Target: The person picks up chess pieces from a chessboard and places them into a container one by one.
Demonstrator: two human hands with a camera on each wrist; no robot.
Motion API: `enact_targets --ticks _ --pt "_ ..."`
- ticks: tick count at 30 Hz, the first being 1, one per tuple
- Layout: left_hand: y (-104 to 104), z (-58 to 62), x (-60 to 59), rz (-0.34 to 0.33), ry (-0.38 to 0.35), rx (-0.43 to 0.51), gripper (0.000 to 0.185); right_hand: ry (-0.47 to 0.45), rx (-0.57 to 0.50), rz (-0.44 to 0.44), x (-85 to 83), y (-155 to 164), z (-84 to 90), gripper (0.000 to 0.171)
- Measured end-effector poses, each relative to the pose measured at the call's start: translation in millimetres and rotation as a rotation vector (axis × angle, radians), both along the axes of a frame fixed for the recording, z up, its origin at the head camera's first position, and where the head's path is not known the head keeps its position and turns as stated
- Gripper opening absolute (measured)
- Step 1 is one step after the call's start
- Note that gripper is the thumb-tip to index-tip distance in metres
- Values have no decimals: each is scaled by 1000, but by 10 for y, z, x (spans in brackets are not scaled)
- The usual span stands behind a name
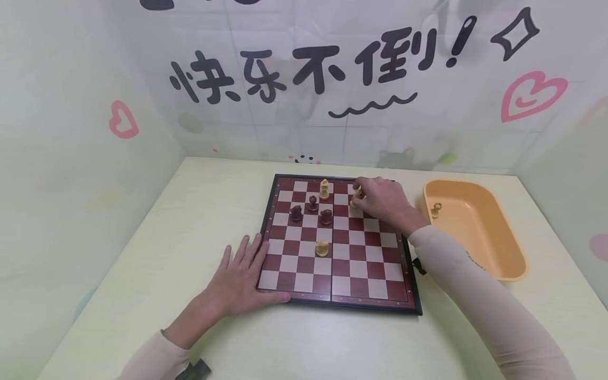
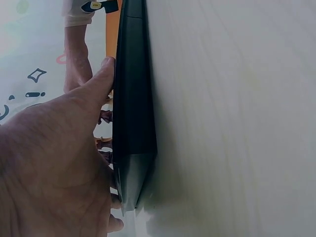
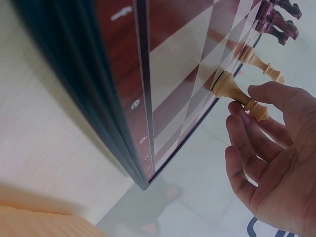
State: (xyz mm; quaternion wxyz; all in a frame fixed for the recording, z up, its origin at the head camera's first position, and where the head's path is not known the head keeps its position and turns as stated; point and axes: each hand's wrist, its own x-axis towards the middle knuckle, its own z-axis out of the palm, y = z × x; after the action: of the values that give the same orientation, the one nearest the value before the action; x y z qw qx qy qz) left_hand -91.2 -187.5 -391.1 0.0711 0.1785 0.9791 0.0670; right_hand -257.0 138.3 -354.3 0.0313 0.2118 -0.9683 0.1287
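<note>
My right hand pinches a tall cream chess piece with a flared, crown-like top between thumb and fingers. Its base is right at a square near the far edge of the red-and-white chessboard. At the board's near left corner my left hand rests with fingers spread along the left side and thumb along the front edge. To the left of my right hand stand another tall cream piece, a dark piece and two dark knights. A cream knight stands nearer the middle.
To the right of the board sits an orange plastic tray with a cream piece inside, by its left wall. My right forearm crosses over the tray's near left part. A printed wall covering rises behind the pale table.
</note>
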Motion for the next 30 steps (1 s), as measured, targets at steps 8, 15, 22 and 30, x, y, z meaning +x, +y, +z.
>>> enact_targets --ticks 8,15,22,30 --pt "0 15 6 6 -6 14 123 45 -8 -8 5 -2 79 26" --pt "-7 20 9 9 -20 -3 125 0 18 -17 24 1 107 31" --pt "-13 11 4 13 -29 3 126 18 15 -22 16 10 86 28" --pt "-8 -6 -3 10 -24 13 126 -18 36 -18 19 14 19 29"
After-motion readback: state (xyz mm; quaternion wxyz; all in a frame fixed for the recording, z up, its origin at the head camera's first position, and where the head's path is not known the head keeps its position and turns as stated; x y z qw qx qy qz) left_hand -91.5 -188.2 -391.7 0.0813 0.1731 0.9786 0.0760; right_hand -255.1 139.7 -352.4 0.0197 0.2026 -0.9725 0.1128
